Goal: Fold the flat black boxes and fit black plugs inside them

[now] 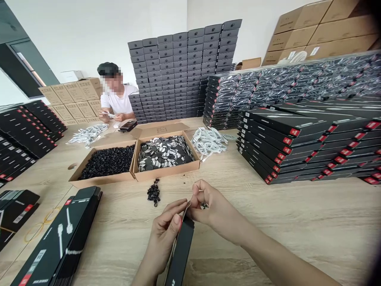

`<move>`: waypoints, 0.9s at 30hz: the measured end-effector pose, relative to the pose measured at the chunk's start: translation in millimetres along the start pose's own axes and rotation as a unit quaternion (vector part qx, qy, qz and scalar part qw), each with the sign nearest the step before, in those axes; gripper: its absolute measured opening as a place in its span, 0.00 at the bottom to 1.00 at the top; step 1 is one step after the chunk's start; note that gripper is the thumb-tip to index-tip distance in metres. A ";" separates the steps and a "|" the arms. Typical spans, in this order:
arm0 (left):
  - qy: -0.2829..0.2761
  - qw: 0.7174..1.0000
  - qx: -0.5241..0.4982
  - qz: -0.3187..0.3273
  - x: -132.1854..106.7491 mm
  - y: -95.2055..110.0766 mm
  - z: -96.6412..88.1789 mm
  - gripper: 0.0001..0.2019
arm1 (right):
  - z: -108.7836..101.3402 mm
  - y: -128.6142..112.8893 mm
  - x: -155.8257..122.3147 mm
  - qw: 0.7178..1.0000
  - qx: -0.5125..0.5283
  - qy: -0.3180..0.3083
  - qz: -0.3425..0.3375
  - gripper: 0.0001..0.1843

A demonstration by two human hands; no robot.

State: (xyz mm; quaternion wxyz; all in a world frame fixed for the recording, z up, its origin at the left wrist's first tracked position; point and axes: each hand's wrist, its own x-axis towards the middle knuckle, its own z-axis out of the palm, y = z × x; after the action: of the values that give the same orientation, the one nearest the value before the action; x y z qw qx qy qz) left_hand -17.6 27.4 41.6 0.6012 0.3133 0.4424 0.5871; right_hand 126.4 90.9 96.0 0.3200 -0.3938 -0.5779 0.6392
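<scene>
Black carton (180,254) upright between both hands, low centre of the head view.

Left hand (162,234) clasping the carton near its top, fingers curled around the edge; right hand (216,210) closed in a pinch just beside the carton's pale top edge, apparently on small black pieces (204,205). Just upper left of the hands, a loose heap (153,192) of similar pieces on the table (268,230). Farther up the frame, a cardboard tray (102,176) of black pieces, a tray (178,171) of patterned packets, white cables (208,141), and a co-worker (116,95) at upper left.
</scene>
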 end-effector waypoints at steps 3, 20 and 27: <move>-0.025 0.995 0.074 0.062 -0.8 0.4 0.0 0.17 | -2.7 -1.9 -0.5 1.000 0.010 -0.006 0.009 0.19; 0.051 0.991 -0.094 -0.086 11.8 -8.9 2.0 0.13 | 7.2 13.5 9.1 0.955 -0.278 0.054 -0.091 0.06; 0.101 0.982 -0.123 -0.104 5.8 -5.4 7.3 0.16 | 9.6 21.7 11.3 0.915 -0.356 0.073 -0.176 0.07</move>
State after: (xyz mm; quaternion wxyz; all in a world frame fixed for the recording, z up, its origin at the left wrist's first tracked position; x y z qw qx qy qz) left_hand -9.2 33.5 38.8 0.6449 0.1287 0.4557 0.5999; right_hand 113.6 93.2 73.2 0.3070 -0.4195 -0.8020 0.2940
